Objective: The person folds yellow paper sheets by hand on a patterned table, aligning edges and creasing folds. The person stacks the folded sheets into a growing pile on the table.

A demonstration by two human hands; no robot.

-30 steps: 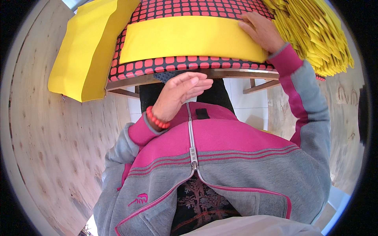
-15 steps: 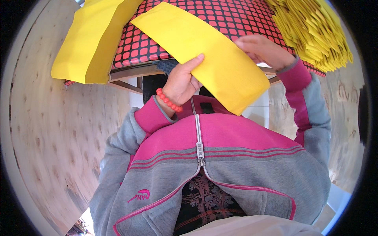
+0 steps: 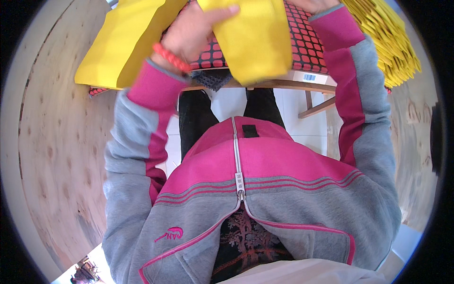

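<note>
Below the counter [image 3: 283, 85] edge, nearest the camera, a grey and pink zipped jacket [image 3: 265, 189] fills the lower view, with dark trousers [image 3: 198, 118] running up under the counter over a white floor [image 3: 231, 102]. Both sleeves reach up to the counter. On the counter lies a red mat [image 3: 302, 33] with black grid lines. Over the mat's near edge the left hand [image 3: 194, 31], with a red bead bracelet [image 3: 171, 57] at the wrist, grips the left edge of a yellow sheet [image 3: 255, 38], thumb laid across its face; the sheet hangs past the counter edge toward the body. The right hand [image 3: 314, 4] sits at the sheet's far right corner, cut off by the top of the view, so I cannot tell whether it clasps the sheet or only rests there. Left of the mat, a pile of yellow sheets [image 3: 127, 42] overhangs the counter. Right of the mat, a fanned yellow stack [image 3: 388, 42] lies on the counter. Plywood walls [image 3: 52, 156] stand on both sides of the counter.
</note>
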